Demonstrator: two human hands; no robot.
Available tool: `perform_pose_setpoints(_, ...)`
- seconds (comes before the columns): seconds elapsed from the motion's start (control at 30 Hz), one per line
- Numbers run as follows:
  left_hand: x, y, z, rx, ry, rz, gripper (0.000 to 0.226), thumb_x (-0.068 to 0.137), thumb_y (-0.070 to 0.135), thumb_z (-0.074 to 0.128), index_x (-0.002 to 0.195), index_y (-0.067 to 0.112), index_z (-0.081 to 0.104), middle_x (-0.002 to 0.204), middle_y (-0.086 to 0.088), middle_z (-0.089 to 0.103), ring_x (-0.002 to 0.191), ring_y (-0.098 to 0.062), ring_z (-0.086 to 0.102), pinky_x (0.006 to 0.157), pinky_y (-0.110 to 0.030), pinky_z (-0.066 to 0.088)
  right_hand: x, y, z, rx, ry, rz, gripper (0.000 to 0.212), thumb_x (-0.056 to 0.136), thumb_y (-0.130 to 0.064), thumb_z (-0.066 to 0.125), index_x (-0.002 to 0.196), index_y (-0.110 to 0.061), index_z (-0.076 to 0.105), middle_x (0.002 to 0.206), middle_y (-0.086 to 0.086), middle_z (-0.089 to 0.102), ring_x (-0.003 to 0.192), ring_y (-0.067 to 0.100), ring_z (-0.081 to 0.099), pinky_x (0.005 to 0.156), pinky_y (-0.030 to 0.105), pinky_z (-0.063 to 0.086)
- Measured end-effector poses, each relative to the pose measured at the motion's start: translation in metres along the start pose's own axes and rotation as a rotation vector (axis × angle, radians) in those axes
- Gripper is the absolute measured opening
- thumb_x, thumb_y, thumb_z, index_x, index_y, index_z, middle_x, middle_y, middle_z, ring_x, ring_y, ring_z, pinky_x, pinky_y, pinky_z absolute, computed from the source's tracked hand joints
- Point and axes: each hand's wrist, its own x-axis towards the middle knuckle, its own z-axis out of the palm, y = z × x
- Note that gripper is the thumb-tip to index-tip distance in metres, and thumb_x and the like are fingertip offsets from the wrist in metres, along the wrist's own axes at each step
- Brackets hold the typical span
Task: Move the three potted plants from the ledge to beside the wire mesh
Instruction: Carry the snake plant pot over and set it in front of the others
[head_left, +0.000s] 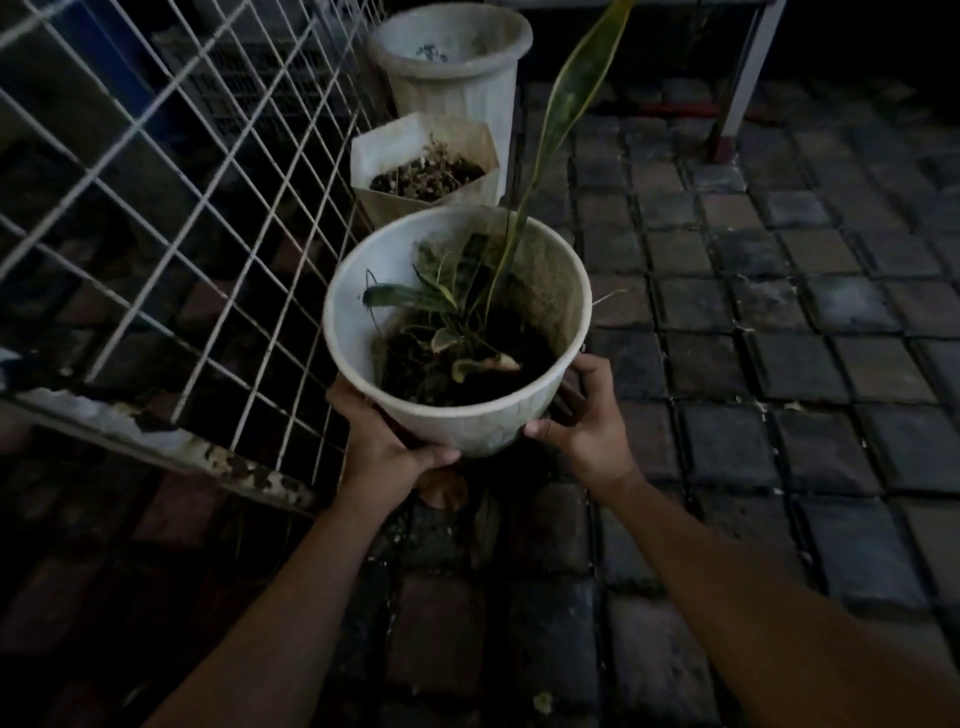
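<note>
Both hands hold a round white pot (467, 423) with dark soil and a snake plant whose one long leaf (563, 109) rises up. My left hand (387, 441) grips its lower left side, my right hand (584, 415) its lower right side. The pot hangs just above the paving, close to the white wire mesh (171, 171) on the left. Beyond it, along the mesh, stand a white hexagonal pot (379, 150) with a small dry plant and a taller white round pot (457, 88).
Dark square paving stones (779, 322) cover the ground to the right. A pale metal leg (743, 83) stands at the upper right. A rusted, peeling frame bar (171, 441) runs along the mesh's bottom edge at left.
</note>
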Motion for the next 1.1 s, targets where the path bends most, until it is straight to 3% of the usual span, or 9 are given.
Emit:
perform_pose_setpoints(0.1, -0.002, 0.013, -0.003, -0.288, 0.026, 0.025, 0.096, 0.051, -0.007, 0.069, 0.135, 0.017, 0.029, 0.144, -0.001, 0.050, 0.126, -0.002, 0.057, 0.096, -0.020, 0.052, -0.001, -0.001, 0.001, -0.057, 0.007, -0.028, 0.086, 0.066, -0.024, 0.083, 0.135, -0.006, 0.037, 0.129, -0.018, 0.064, 0.126, 0.006, 0.059, 0.101, 0.031, 0.052)
perform_pose_setpoints(0.2, 0.006, 0.043, -0.015, -0.633, 0.167, -0.018, 0.070, 0.057, 0.009, 0.060, 0.126, 0.016, 0.050, 0.124, -0.007, 0.065, 0.115, -0.024, 0.064, 0.086, -0.033, 0.055, 0.005, -0.010, -0.001, 0.025, 0.051, -0.032, 0.061, 0.080, -0.018, 0.073, 0.132, -0.001, 0.047, 0.123, -0.013, 0.068, 0.119, 0.015, 0.063, 0.094, 0.033, 0.053)
perform_pose_setpoints(0.33, 0.025, 0.082, -0.019, -0.595, 0.399, -0.173, 0.040, 0.077, 0.024, 0.056, 0.116, 0.015, 0.057, 0.110, -0.008, 0.066, 0.103, -0.026, 0.066, 0.082, -0.039, 0.055, 0.031, -0.046, 0.007, 0.195, 0.163, 0.042, 0.029, 0.084, -0.035, 0.063, 0.111, -0.028, 0.070, 0.106, -0.002, 0.073, 0.098, 0.020, 0.068, 0.082, 0.037, 0.054)
perform_pose_setpoints(0.47, 0.039, 0.109, -0.023, -0.188, 0.261, -0.120, 0.049, 0.076, 0.027, 0.066, 0.117, 0.051, 0.054, 0.124, 0.007, 0.065, 0.109, -0.019, 0.068, 0.082, -0.037, 0.058, 0.062, -0.090, 0.011, 0.149, 0.138, 0.073, 0.040, 0.088, -0.032, 0.060, 0.127, -0.025, 0.063, 0.130, 0.015, 0.066, 0.113, 0.040, 0.065, 0.096, 0.058, 0.053)
perform_pose_setpoints(0.57, 0.059, 0.117, -0.031, -0.064, 0.108, -0.135, 0.052, 0.081, 0.016, 0.066, 0.105, 0.062, 0.061, 0.121, 0.014, 0.065, 0.109, -0.018, 0.067, 0.082, -0.040, 0.059, 0.077, -0.107, 0.008, 0.064, 0.009, 0.142, 0.050, 0.083, -0.012, 0.055, 0.132, -0.018, 0.063, 0.125, 0.016, 0.070, 0.109, 0.036, 0.070, 0.089, 0.052, 0.058)
perform_pose_setpoints(0.73, 0.081, 0.120, -0.038, 0.076, 0.028, -0.214, 0.075, 0.089, -0.017, 0.048, 0.106, 0.055, 0.061, 0.118, 0.014, 0.062, 0.102, -0.013, 0.063, 0.069, -0.038, 0.057, 0.080, -0.116, 0.022, -0.273, 0.022, 0.153, 0.049, 0.097, -0.004, 0.052, 0.140, -0.026, 0.058, 0.127, 0.008, 0.069, 0.112, 0.032, 0.068, 0.098, 0.057, 0.056)
perform_pose_setpoints(0.93, 0.070, 0.108, -0.047, 0.194, 0.012, -0.187, 0.089, 0.085, -0.022, 0.037, 0.114, 0.057, 0.065, 0.151, -0.006, 0.055, 0.087, -0.053, 0.067, 0.055, -0.060, 0.060, 0.088, -0.114, 0.028, -0.342, 0.071, 0.103, 0.033, 0.107, -0.024, 0.049, 0.137, -0.026, 0.062, 0.128, 0.002, 0.069, 0.116, 0.023, 0.066, 0.101, 0.052, 0.055)
perform_pose_setpoints(1.03, 0.065, 0.105, -0.048, 0.228, 0.049, -0.191, 0.088, 0.084, -0.021, 0.039, 0.106, 0.060, 0.064, 0.138, -0.007, 0.063, 0.065, -0.044, 0.061, 0.041, -0.033, 0.048, 0.093, -0.111, 0.032, -0.313, 0.068, 0.117, 0.032, 0.106, -0.026, 0.050, 0.135, -0.027, 0.064, 0.129, 0.002, 0.070, 0.119, 0.024, 0.065, 0.102, 0.053, 0.055)
perform_pose_setpoints(1.1, 0.065, 0.106, -0.049, 0.233, 0.078, -0.187, 0.087, 0.082, -0.022, 0.040, 0.103, 0.059, 0.065, 0.129, -0.002, 0.066, 0.067, -0.036, 0.063, 0.041, -0.033, 0.046, 0.096, -0.108, 0.036, -0.281, 0.069, 0.121, 0.032, 0.105, -0.026, 0.052, 0.135, -0.027, 0.064, 0.132, 0.002, 0.069, 0.123, 0.026, 0.063, 0.105, 0.053, 0.052)
